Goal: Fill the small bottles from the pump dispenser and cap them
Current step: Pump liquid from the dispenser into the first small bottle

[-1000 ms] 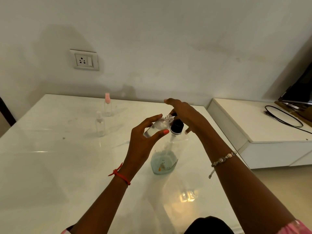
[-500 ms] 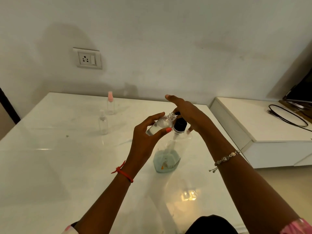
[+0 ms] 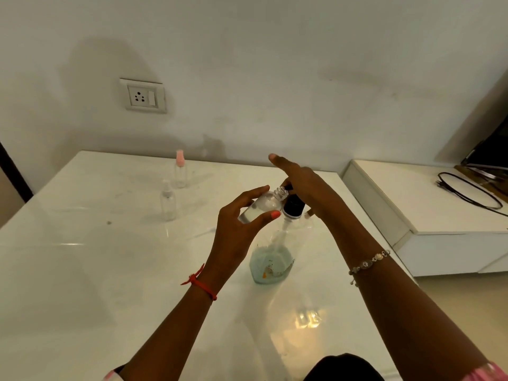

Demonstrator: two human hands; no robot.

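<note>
The left hand has its fingers and thumb curled round a small bottle. This bottle is see-through, has no cap on, and is tipped over in the air. Its open neck points to two o'clock, right up against the spout of the pump bottle.

The pump bottle stands on the desk, near the middle. It has a black top and only a little pale blue liquid down at the bottom. The right hand lies over the black top with its fingers mostly straight, and one finger sticks out toward eleven o'clock. It grips nothing. It looks like it is pressing the pump down.

I think this is the filling step. The small bottle is too clear and shiny to show how much is inside it.

At ten o'clock from the pump bottle, well apart from it, two more bottles stand upright. The pink-cap bottle is farther back and the clear-cap bottle is nearer. Both have their caps on, but I cannot tell if they are full.

So the bottle being held needs more liquid and then its cap, and I cannot see that cap anywhere. The pump bottle is low, so it may run out.
</note>
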